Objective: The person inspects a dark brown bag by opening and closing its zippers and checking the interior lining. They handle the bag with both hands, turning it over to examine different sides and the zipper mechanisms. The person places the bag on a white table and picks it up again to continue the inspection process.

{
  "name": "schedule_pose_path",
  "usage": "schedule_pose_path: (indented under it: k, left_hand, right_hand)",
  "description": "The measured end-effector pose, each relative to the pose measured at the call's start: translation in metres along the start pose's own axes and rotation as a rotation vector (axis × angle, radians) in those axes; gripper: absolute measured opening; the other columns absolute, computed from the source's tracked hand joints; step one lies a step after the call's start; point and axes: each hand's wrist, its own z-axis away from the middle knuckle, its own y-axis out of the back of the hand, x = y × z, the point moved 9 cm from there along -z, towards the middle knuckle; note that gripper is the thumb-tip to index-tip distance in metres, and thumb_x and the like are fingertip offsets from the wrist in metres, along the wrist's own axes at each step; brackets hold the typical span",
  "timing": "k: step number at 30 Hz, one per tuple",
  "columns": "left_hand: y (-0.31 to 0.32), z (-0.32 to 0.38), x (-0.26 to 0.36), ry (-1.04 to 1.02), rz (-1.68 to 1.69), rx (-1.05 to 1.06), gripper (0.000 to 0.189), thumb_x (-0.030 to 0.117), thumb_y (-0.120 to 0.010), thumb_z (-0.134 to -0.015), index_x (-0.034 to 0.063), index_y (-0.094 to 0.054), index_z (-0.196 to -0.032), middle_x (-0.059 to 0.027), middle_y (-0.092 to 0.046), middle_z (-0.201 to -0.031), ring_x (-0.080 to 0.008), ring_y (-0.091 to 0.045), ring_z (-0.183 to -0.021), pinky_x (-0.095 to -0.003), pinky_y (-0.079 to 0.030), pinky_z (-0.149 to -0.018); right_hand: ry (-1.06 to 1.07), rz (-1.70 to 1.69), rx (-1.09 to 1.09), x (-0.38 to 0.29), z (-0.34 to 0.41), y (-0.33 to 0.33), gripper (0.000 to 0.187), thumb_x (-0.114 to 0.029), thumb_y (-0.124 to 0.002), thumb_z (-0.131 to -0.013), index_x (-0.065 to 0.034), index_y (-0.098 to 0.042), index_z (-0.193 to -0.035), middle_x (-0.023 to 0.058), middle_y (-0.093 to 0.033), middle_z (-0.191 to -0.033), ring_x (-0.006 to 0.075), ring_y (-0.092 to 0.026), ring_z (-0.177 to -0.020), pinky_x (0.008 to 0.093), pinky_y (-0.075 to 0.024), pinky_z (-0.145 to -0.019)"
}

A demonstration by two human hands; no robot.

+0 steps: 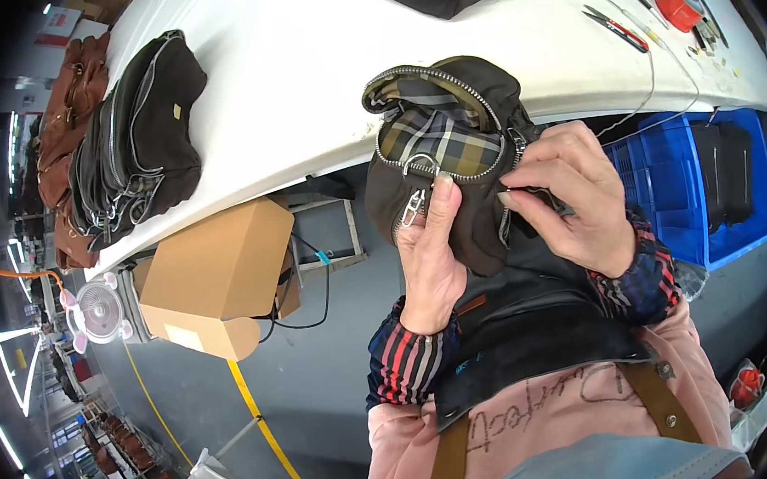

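Observation:
A small dark fabric bag [484, 240] is held at the table's front edge, its curved metal zipper undone. A plaid lining [460, 138] shows through the opening. My left hand [432, 255] grips the near side, thumb pressed just below a metal D-ring [419, 158]. Beside that thumb hangs a silver zipper pull [413, 209]. At the bag's right side, my right hand [577, 200] pinches at the edge with thumb and forefinger, near a second zipper [518, 143]. What lies between those fingertips is too small to make out.
Stacked dark bags [168, 122] and brown bags [71, 124] lie on the white table [285, 76] at left. Red-handled thread snips [619, 30] and a red can [680, 6] sit at right. Below are a cardboard box [221, 276] and blue crate [672, 212].

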Motion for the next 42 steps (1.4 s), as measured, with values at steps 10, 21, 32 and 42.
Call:
schedule_pose_path:
  k: [10, 21, 32, 42]
  left_hand:
    - [-0.002, 0.010, -0.004, -0.092, -0.532, 0.034, 0.018, 0.020, -0.050, -0.091, 0.0045, -0.057, -0.099, -0.0041, -0.058, -0.096, -0.0126, -0.054, -0.089, -0.0303, -0.044, -0.081]
    - [0.007, 0.000, 0.000, -0.051, -0.275, -0.071, 0.041, 0.034, -0.048, -0.091, 0.0008, -0.050, -0.116, -0.0092, -0.058, -0.108, -0.0180, -0.056, -0.096, -0.0331, -0.046, -0.083]
    - [0.022, 0.001, -0.003, -0.107, -0.312, -0.132, 0.042, 0.024, -0.052, -0.090, -0.0014, -0.042, -0.122, -0.0142, -0.053, -0.117, -0.0237, -0.055, -0.101, -0.0340, -0.048, -0.087]
    - [0.000, 0.020, 0.025, -0.195, -0.442, 0.144, 0.010, 0.010, -0.058, -0.086, 0.0028, -0.051, -0.085, -0.0031, -0.054, -0.078, -0.0113, -0.053, -0.070, -0.0255, -0.047, -0.063]
  right_hand:
    - [0.100, 0.200, 0.055, -0.013, 0.011, -0.008, 0.009, -0.016, -0.057, -0.073, -0.0087, -0.053, -0.075, 0.0037, -0.049, -0.074, 0.0201, -0.048, -0.070, 0.0325, -0.0370, -0.064]
    - [0.021, -0.467, -0.161, -0.010, 0.022, -0.012, 0.016, -0.017, -0.053, -0.086, -0.0061, -0.049, -0.076, 0.0035, -0.050, -0.081, 0.0208, -0.047, -0.079, 0.0320, -0.0361, -0.070]
    - [-0.147, -0.040, -0.047, 0.041, 0.047, -0.014, 0.047, -0.013, -0.066, -0.072, -0.0035, -0.048, -0.114, 0.0109, -0.051, -0.113, 0.0280, -0.050, -0.101, 0.0361, -0.0409, -0.087]
    - [-0.098, -0.161, -0.082, 0.051, 0.031, -0.022, 0.032, -0.006, -0.062, -0.068, -0.0038, -0.054, -0.099, 0.0096, -0.056, -0.102, 0.0277, -0.057, -0.087, 0.0346, -0.0484, -0.073]
